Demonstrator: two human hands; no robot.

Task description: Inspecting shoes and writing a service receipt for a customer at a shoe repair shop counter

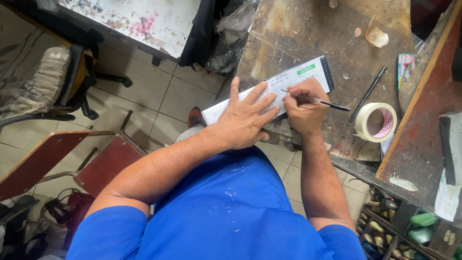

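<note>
A long white receipt pad (pixel 308 73) with a black spine lies across the near edge of a worn, stained workbench (pixel 308 29). My left hand (pixel 245 115) lies flat on the pad's left half, fingers spread, pressing it down. My right hand (pixel 303 106) grips a thin black pen (pixel 322 101), its tip touching the pad near the middle. Faint handwriting shows on the pad's upper part. My forearms and blue shirt fill the lower part of the view.
On the bench to the right lie a second black pen (pixel 368 94) and a roll of clear tape (pixel 375 122). A red-brown board (pixel 418 120) leans at the far right. Folding chairs (pixel 57 159) and an office chair (pixel 53 82) stand on the tiled floor to the left.
</note>
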